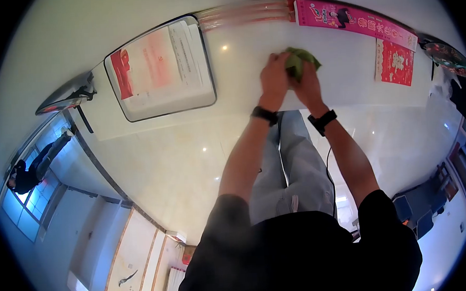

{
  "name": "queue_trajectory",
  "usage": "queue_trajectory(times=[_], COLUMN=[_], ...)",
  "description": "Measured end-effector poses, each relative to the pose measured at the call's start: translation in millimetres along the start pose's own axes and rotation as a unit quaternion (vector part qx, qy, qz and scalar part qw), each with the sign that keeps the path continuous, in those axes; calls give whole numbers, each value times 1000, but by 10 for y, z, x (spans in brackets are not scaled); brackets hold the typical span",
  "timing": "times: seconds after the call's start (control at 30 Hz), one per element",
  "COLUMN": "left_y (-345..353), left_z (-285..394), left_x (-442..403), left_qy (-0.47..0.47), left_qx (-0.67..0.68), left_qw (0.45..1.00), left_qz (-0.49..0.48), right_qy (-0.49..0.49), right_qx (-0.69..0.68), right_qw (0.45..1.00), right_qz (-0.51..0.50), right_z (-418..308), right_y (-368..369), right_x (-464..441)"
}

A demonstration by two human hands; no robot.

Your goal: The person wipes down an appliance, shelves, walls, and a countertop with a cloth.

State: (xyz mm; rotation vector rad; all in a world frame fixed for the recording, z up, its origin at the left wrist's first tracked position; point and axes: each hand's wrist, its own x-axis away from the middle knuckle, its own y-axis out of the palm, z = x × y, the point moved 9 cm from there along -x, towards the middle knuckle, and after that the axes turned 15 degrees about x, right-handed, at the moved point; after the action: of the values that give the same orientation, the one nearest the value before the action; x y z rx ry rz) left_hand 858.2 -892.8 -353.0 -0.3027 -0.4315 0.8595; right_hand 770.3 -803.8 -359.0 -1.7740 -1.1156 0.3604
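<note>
A crumpled green cloth (305, 61) is held between my two hands above the white tabletop (245, 84). My left hand (274, 76) grips its left side with curled fingers. My right hand (308, 83) is closed on its lower part, close beside the left one. The hands hide part of the cloth, and I cannot tell how it is folded. Dark bands sit on both wrists.
A dark-rimmed tray (213, 83) with papers lies left on the table. A long pink box (355, 23) and a red printed sheet (396, 63) lie right. Red-striped material (247, 13) runs along the back. A person (39, 161) is far left.
</note>
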Motion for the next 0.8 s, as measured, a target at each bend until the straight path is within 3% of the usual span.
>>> queue_trajectory(times=[0.07,0.17,0.33,0.37,0.4,0.5,0.6,0.7,0.8], left_y=[412,717,578,472,237,-335,-584,-667,-733], left_z=[105,302,-40,-139,-234,-373,-403,-409,-369], left_x=[-65,118,614,691,768,821,754,597,356], left_qy=[-44,-65,-70,-67,-83,-118,-121,-117,-113], left_qx=[-26,-32,-11,-18,-41,-88,-107,-121,-138], left_qw=[996,987,989,989,989,985,985,984,982], left_qz=[-73,-146,-132,-128,-115,-87,-67,-64,-59], right_qy=[60,54,85,116,52,70,79,29,30], right_qx=[-27,-21,38,47,54,12,-19,-17,-5], right_qw=[997,998,992,987,993,986,986,994,991], right_qz=[-27,2,-80,-103,-94,-152,-146,-100,-129], right_z=[412,587,482,374,276,-380,-546,-642,-736], right_y=[-71,-271,143,223,386,566,726,712,684], right_x=[121,431,870,908,951,824,709,541,245])
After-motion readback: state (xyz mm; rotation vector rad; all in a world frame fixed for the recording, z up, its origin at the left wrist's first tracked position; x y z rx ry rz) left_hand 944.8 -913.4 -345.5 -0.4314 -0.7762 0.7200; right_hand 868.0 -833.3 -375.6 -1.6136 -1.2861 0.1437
